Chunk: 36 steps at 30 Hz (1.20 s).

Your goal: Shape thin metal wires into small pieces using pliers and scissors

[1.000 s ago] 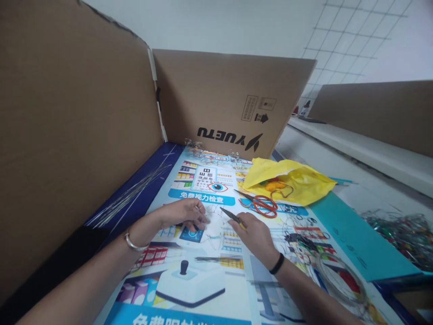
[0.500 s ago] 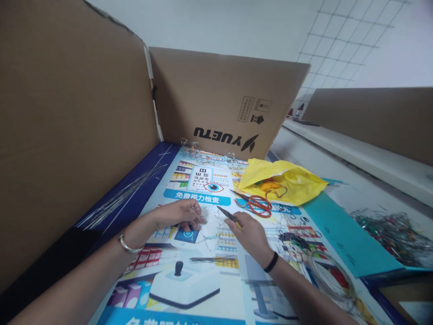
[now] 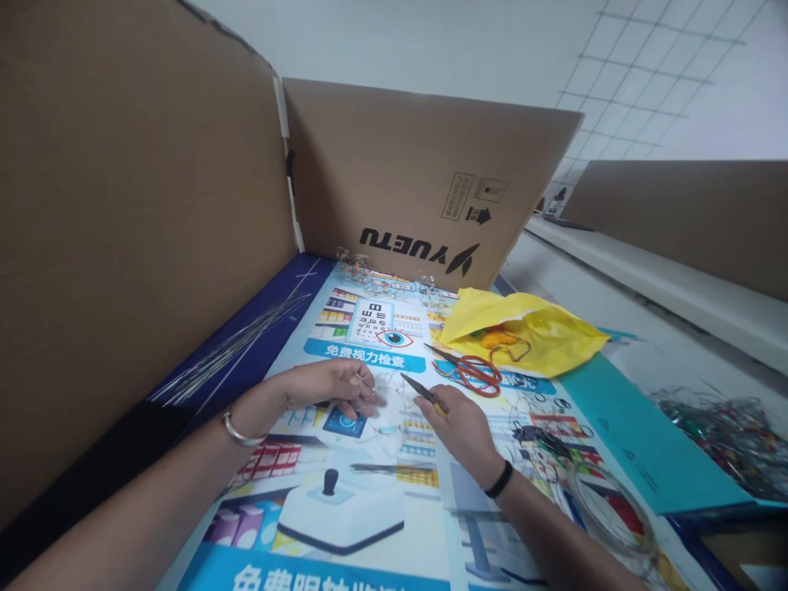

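Note:
Over the printed poster, my left hand [image 3: 345, 386] is closed with its fingertips pinching a thin piece of wire [image 3: 389, 384], whose pale bent strands stick out to the right and are hard to make out. Facing it, my right hand [image 3: 465, 428] is wrapped around needle-nose pliers [image 3: 421, 389] with a yellowish handle. Their dark pointed jaws aim up and left, a short gap from the wire. Just beyond the right hand lie scissors [image 3: 483, 377] with orange-red handles.
A yellow bag [image 3: 554, 324] holds orange thread. Straight wires [image 3: 237, 345] lie at left, a wire coil [image 3: 643, 538] and black bits [image 3: 545, 439] at right. Tangled wire pieces [image 3: 726, 435] fill the far right. Cardboard walls [image 3: 394, 156] stand behind and left.
The whole view has shifted slightly, so things appear a little further right. Both hands keep nearly the same pose, with the wire and the pliers still held.

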{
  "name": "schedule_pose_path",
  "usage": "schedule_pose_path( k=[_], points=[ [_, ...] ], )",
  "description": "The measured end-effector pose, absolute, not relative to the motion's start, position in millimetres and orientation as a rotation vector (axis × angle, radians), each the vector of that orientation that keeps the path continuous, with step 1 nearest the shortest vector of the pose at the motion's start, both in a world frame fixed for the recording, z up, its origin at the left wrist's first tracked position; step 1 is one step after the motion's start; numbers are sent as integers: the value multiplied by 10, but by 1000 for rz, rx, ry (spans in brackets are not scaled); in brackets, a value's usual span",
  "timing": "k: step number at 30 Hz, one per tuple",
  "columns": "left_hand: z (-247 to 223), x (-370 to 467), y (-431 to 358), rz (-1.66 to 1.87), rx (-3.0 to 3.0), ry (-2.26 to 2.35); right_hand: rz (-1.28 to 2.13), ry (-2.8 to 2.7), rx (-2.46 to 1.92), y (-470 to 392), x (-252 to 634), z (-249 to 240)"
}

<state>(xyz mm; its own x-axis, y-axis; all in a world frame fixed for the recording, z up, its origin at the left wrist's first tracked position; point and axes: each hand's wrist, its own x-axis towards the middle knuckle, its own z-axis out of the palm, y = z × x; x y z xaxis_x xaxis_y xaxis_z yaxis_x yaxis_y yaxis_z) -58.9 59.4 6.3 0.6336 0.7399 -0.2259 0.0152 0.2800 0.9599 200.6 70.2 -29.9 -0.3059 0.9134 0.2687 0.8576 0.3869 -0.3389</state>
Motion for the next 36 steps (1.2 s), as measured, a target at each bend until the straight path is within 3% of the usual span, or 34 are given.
schedule_pose_path(
  k=[36],
  points=[
    [-4, -619, 632, 517, 1263, 765, 236, -2260, -1443, 681, 2023, -311]
  ],
)
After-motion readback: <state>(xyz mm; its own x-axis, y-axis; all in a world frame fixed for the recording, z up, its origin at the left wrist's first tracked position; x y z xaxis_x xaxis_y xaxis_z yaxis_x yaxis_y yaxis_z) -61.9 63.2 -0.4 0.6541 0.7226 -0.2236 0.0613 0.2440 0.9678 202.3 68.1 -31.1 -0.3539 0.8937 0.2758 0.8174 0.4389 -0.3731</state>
